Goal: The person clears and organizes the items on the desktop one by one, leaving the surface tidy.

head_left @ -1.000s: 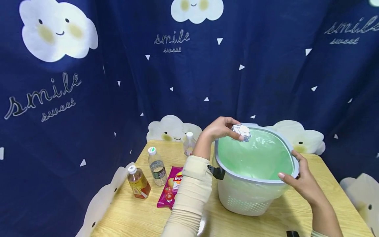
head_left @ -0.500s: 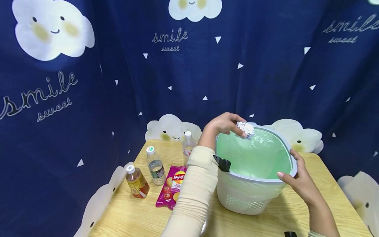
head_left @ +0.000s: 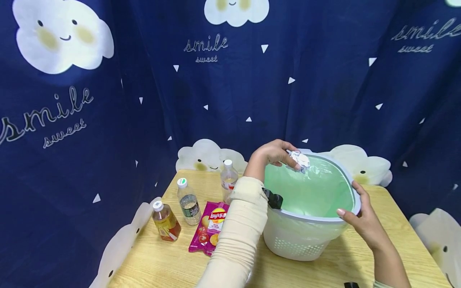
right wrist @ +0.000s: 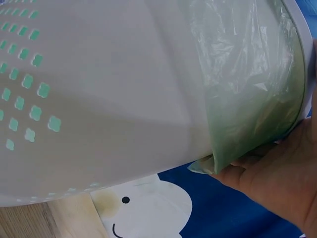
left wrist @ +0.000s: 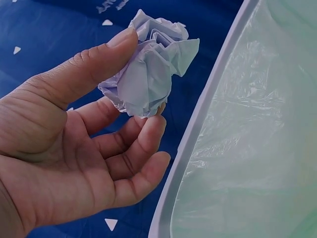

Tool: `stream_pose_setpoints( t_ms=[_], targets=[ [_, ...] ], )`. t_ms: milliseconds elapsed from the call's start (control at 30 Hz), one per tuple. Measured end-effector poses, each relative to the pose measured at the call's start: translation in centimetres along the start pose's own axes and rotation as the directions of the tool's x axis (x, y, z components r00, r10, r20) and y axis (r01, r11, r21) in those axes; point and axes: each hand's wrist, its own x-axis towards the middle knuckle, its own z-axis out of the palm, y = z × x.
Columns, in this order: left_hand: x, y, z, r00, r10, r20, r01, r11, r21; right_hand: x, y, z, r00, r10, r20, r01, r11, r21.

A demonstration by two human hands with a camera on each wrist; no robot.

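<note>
My left hand (head_left: 275, 155) pinches a crumpled white paper ball (head_left: 301, 161) over the far left of a pale bin (head_left: 299, 240). In the left wrist view the paper ball (left wrist: 146, 69) sits between thumb and fingertips, beside the bin's rim (left wrist: 205, 106). A thin green plastic liner (head_left: 313, 188) covers the bin's inside and folds over its grey rim. At the bin's right side, my right hand (head_left: 367, 224) grips the rim, thumb on the inner side and fingers outside. The right wrist view shows the liner's folded edge (right wrist: 242, 99) close to that hand (right wrist: 277, 183).
Left of the bin, on the wooden table (head_left: 144, 264), stand an amber drink bottle (head_left: 167, 224), a clear bottle (head_left: 189, 204) and another clear bottle (head_left: 228, 180). A purple chip bag (head_left: 205, 230) lies partly behind my left sleeve. A blue curtain (head_left: 230, 88) hangs behind.
My left hand has moved slightly right with the paper ball, further over the bin's opening. The right hand keeps its grip on the rim, and the view has shifted slightly.
</note>
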Motion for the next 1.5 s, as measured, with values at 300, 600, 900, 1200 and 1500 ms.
stream_pose_setpoints(
  t_ms=[300,600,900,1200,1500],
  targets=[
    [-1.4,-0.1,-0.9,1.000,0.011,-0.021,-0.009,0.996,0.089,0.0,-0.1,0.3,1.000,0.011,0.012,-0.010,1.000,-0.029],
    [-5.0,-1.4,-1.5,0.987,0.141,-0.077,-0.133,0.986,0.100,0.0,-0.3,0.5,0.999,0.029,0.019,-0.028,0.999,-0.044],
    [-8.0,-3.3,-1.4,0.966,0.240,-0.098,-0.232,0.969,0.082,-0.1,-0.1,0.6,0.999,0.042,0.005,-0.042,0.998,-0.046],
    [-10.5,-6.2,-1.2,0.951,0.247,-0.188,-0.250,0.968,0.010,-0.1,-0.2,0.7,0.999,0.039,-0.009,-0.039,0.999,-0.028],
    [-11.9,-8.7,-0.2,0.927,0.234,-0.293,-0.262,0.963,-0.058,-0.4,0.1,0.4,1.000,0.028,-0.014,-0.028,0.999,0.021]
  ],
)
